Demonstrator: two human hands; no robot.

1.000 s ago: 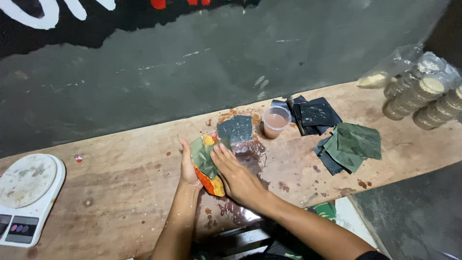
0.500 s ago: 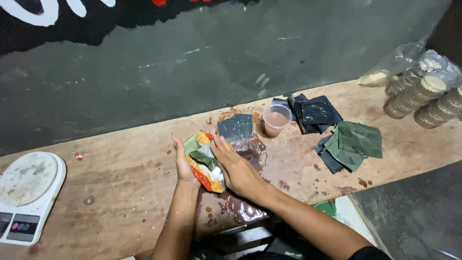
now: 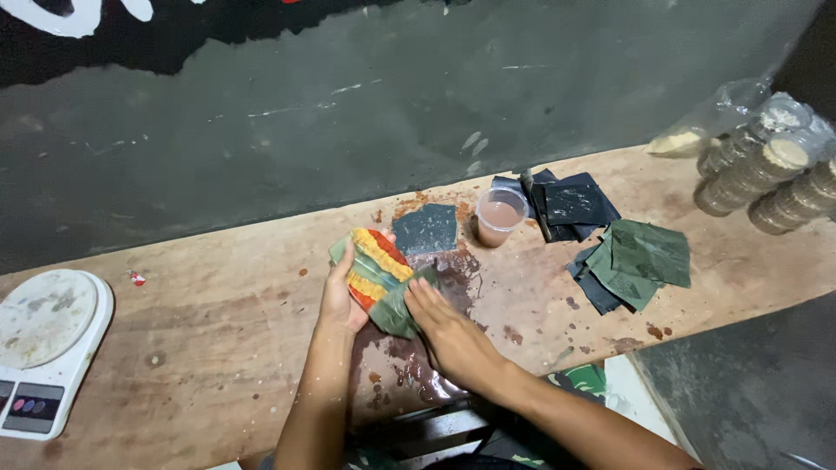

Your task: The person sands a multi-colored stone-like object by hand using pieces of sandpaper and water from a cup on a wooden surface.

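A folded cloth with green, yellow and red stripes (image 3: 376,270) rests on the wet, stained middle of the wooden bench (image 3: 218,348). My left hand (image 3: 338,294) grips its left edge, thumb on top. My right hand (image 3: 446,332) lies flat against its lower right corner, fingers stretched and pressing the cloth. Just behind the cloth lies a dark square sheet (image 3: 426,229), and next to that a small clear cup of brownish liquid (image 3: 499,216).
Stacks of dark square sheets (image 3: 570,202) and green ones (image 3: 640,259) lie to the right. Several lidded cups wrapped in plastic (image 3: 775,170) sit at the far right. A white kitchen scale (image 3: 43,344) is at the left end. A dark wall runs behind the bench.
Both hands have lifted and turned the striped cloth, so more of its coloured side shows. My right hand slid from on top of it to its lower right corner.
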